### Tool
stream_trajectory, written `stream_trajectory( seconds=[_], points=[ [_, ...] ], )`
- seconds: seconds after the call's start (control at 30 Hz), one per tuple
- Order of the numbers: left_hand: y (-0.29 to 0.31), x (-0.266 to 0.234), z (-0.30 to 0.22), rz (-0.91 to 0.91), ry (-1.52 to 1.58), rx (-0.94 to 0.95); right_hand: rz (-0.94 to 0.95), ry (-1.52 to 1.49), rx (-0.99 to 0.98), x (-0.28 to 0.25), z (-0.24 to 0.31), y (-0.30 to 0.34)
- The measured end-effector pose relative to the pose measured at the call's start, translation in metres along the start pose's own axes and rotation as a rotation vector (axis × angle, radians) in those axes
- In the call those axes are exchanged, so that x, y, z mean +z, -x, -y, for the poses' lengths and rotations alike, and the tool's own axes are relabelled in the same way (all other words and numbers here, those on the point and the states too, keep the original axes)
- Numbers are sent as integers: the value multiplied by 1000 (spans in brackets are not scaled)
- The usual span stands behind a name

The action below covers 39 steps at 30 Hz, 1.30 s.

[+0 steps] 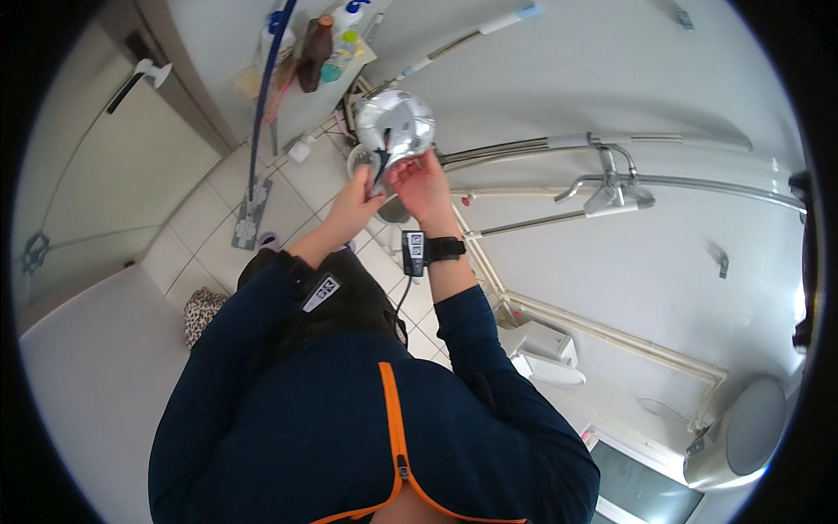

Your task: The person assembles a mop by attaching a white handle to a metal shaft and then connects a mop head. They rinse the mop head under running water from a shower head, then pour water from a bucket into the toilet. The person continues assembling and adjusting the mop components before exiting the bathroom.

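Observation:
A shiny silver round thing (397, 124) with a mirror-like, dark-streaked surface is held up in front of me; its exact kind does not show. My left hand (352, 208) is closed on its narrow lower left part, thumb upward. With fingers curled against its lower right edge, my right hand (422, 194) also grips it, palm partly toward me. A black band with a small box (415, 253) sits around my right wrist, and a cable hangs from it. Below the silver thing, a pale bucket-like vessel (394, 210) is partly hidden by my hands.
Several bottles (316, 52) stand on a shelf at upper left, near a dark blue pole (262, 105) with a grey flat head (250, 214) on the tiled floor. A chrome faucet (611, 192) and rails run along the right wall. A toilet (546, 349) stands at lower right.

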<state>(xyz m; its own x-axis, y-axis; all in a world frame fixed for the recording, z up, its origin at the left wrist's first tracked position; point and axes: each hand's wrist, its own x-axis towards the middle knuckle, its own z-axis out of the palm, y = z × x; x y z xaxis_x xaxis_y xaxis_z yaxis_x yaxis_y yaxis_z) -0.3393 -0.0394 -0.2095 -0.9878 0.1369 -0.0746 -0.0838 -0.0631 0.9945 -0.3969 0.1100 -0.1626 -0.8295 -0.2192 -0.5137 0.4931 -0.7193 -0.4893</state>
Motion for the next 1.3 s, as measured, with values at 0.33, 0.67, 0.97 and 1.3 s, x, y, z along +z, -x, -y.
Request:
stream_trajectory(
  seconds=[0.33, 0.67, 0.97, 1.3],
  points=[
    [10, 19, 0, -92, -52, 3, 24, -10, 182, -20, -2, -8],
    [0, 16, 10, -151, -47, 13, -79, 213, 152, -16, -32, -8],
    [-24, 9, 39, -183, -235, -1, 116, 625, 3, -18, -54, 4],
    [-35, -69, 33, 459, -318, -29, 7, 852, -186, -28, -80, -14]
  ],
)
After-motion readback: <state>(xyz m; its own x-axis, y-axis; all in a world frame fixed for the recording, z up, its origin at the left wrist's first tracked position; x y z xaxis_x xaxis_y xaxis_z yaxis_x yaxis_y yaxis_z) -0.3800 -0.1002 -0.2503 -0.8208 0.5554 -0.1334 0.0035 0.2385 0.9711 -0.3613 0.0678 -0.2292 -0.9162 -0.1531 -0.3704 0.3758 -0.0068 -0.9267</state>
